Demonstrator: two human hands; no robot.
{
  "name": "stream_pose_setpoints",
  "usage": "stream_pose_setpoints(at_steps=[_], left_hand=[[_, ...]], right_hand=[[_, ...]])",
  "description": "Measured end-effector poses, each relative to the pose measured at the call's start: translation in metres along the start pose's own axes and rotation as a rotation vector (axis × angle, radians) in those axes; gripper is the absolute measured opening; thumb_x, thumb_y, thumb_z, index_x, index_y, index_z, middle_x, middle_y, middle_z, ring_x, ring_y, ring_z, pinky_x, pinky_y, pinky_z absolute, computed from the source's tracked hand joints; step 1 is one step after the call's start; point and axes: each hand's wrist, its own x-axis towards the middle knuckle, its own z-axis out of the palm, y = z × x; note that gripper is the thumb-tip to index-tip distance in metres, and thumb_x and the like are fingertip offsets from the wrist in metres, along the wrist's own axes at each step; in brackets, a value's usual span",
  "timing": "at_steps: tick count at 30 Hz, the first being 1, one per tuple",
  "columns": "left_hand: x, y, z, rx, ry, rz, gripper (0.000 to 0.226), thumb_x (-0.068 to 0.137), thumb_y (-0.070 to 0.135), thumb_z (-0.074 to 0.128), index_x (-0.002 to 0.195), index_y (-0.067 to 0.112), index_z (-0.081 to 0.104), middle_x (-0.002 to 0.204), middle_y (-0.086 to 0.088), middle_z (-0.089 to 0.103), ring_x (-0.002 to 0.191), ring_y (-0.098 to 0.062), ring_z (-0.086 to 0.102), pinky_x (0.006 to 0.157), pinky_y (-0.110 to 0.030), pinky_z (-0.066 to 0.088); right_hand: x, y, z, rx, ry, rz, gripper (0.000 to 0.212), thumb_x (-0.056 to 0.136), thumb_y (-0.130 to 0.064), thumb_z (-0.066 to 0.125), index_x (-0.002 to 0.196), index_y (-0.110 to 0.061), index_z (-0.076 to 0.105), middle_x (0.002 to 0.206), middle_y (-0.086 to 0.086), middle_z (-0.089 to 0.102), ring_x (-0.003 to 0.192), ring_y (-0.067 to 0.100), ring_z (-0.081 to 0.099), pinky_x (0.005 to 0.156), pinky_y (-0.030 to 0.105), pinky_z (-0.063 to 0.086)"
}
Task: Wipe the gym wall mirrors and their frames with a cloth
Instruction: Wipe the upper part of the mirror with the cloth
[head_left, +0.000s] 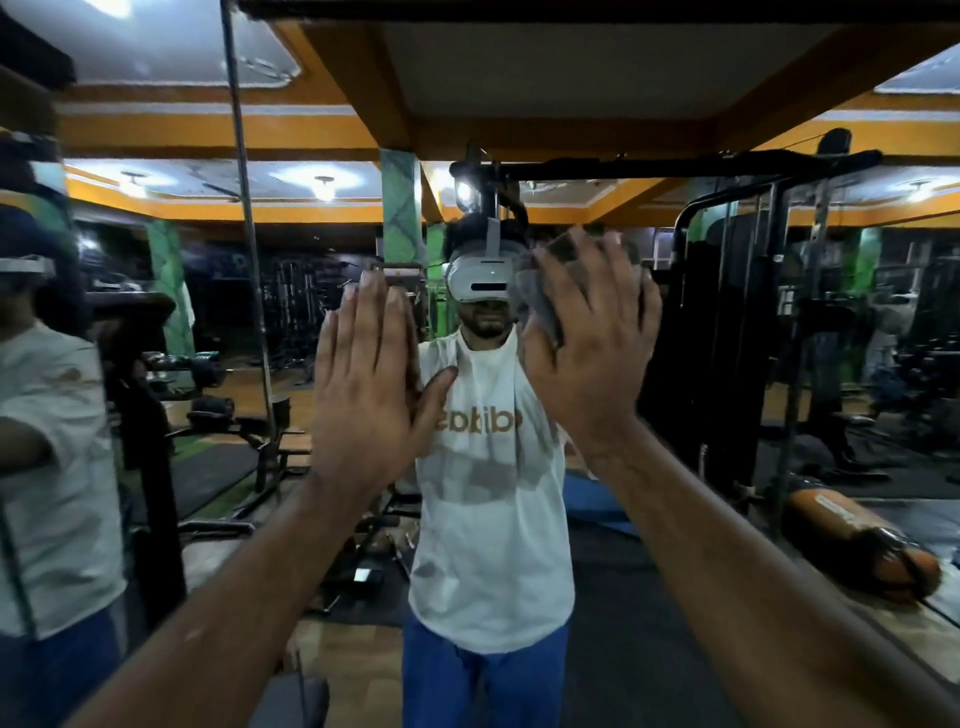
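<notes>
Under the right hand (582, 332), a cloth (540, 301) presses the mirror (727, 364).

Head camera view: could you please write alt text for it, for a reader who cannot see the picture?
A person's right hand presses a grey cloth flat against a gym wall mirror, while the left hand rests open on the glass beside it. The mirror reflects the person in a white shirt and the dim gym equipment behind.

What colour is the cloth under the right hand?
Grey cloth, seen in the head view.
</notes>
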Motion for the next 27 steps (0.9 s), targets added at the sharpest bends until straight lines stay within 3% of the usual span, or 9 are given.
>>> stream_pose_setpoints(at_steps=[3, 5, 8, 13, 15, 19, 22, 25, 27], left_hand=[[-0.003, -0.009, 0.002, 0.023, -0.037, -0.020, 0.086, 0.100, 0.054, 0.048, 0.160, 0.000, 0.016, 0.168, -0.021, 0.009, 0.157, -0.033, 0.004, 0.127, -0.049, 0.005], [-0.002, -0.012, 0.000, -0.053, -0.067, 0.000, 0.082, 0.101, 0.046, 0.049, 0.160, 0.001, 0.014, 0.169, -0.019, 0.006, 0.157, -0.030, 0.000, 0.128, -0.048, 0.002], [-0.007, -0.031, -0.011, -0.102, -0.065, 0.055, 0.077, 0.099, 0.035, 0.053, 0.159, 0.001, 0.019, 0.169, -0.017, 0.012, 0.157, -0.028, 0.005, 0.127, -0.050, 0.010], [-0.014, -0.070, -0.025, 0.072, -0.092, -0.012, 0.082, 0.103, 0.054, 0.038, 0.161, 0.003, 0.012, 0.169, -0.017, 0.006, 0.157, -0.028, 0.001, 0.128, -0.047, 0.005], [-0.014, -0.078, -0.026, 0.012, -0.131, 0.010, 0.079, 0.104, 0.050, 0.038, 0.161, 0.004, 0.010, 0.170, -0.015, 0.002, 0.157, -0.026, -0.004, 0.128, -0.045, 0.001], [-0.015, -0.091, -0.036, -0.180, -0.095, 0.055, 0.073, 0.099, 0.031, 0.049, 0.160, 0.002, 0.019, 0.169, -0.016, 0.011, 0.157, -0.027, 0.005, 0.128, -0.047, 0.009], [-0.021, -0.106, -0.047, -0.128, -0.034, -0.077, 0.074, 0.099, 0.032, 0.049, 0.160, 0.003, 0.018, 0.168, -0.018, 0.011, 0.156, -0.032, 0.007, 0.127, -0.052, 0.011], [-0.025, -0.117, -0.049, -0.115, -0.104, -0.169, 0.078, 0.101, 0.044, 0.042, 0.161, 0.003, 0.011, 0.169, -0.017, 0.003, 0.157, -0.030, 0.000, 0.128, -0.047, 0.004], [-0.026, -0.125, -0.049, -0.133, -0.149, -0.121, 0.079, 0.102, 0.047, 0.039, 0.161, 0.004, 0.009, 0.170, -0.015, -0.001, 0.157, -0.028, -0.005, 0.128, -0.043, 0.000]], right_hand=[[-0.001, -0.033, 0.009, -0.011, 0.029, 0.067, 0.059, 0.094, -0.040, 0.052, 0.151, -0.023, 0.054, 0.164, 0.011, 0.040, 0.153, 0.032, 0.031, 0.121, 0.062, 0.022], [-0.017, -0.054, 0.013, 0.020, -0.036, -0.089, 0.059, 0.098, -0.039, 0.049, 0.154, -0.022, 0.050, 0.166, 0.011, 0.037, 0.155, 0.030, 0.028, 0.124, 0.061, 0.016], [-0.032, -0.058, 0.016, 0.016, -0.086, -0.280, 0.052, 0.099, -0.034, 0.056, 0.150, -0.023, 0.055, 0.163, 0.008, 0.042, 0.154, 0.027, 0.032, 0.126, 0.057, 0.016], [-0.009, -0.071, 0.025, -0.022, 0.047, 0.119, 0.057, 0.094, -0.037, 0.053, 0.149, -0.023, 0.056, 0.162, 0.009, 0.044, 0.153, 0.031, 0.033, 0.123, 0.060, 0.020], [-0.014, -0.099, 0.031, -0.012, 0.019, 0.083, 0.058, 0.096, -0.041, 0.047, 0.151, -0.021, 0.054, 0.163, 0.010, 0.041, 0.154, 0.032, 0.031, 0.124, 0.060, 0.018], [-0.037, -0.124, 0.038, 0.033, -0.119, -0.234, 0.058, 0.094, -0.040, 0.054, 0.150, -0.022, 0.056, 0.163, 0.010, 0.041, 0.155, 0.030, 0.031, 0.124, 0.061, 0.018], [-0.027, -0.117, 0.041, -0.025, -0.055, -0.102, 0.059, 0.091, -0.043, 0.057, 0.147, -0.024, 0.059, 0.162, 0.011, 0.043, 0.153, 0.031, 0.032, 0.123, 0.059, 0.020], [-0.014, -0.133, 0.047, -0.057, 0.060, 0.122, 0.056, 0.094, -0.042, 0.058, 0.146, -0.023, 0.060, 0.160, 0.011, 0.046, 0.151, 0.032, 0.036, 0.121, 0.061, 0.024], [-0.017, -0.158, 0.054, -0.017, 0.034, 0.082, 0.057, 0.096, -0.043, 0.055, 0.149, -0.021, 0.057, 0.161, 0.011, 0.043, 0.152, 0.032, 0.034, 0.121, 0.062, 0.022]])
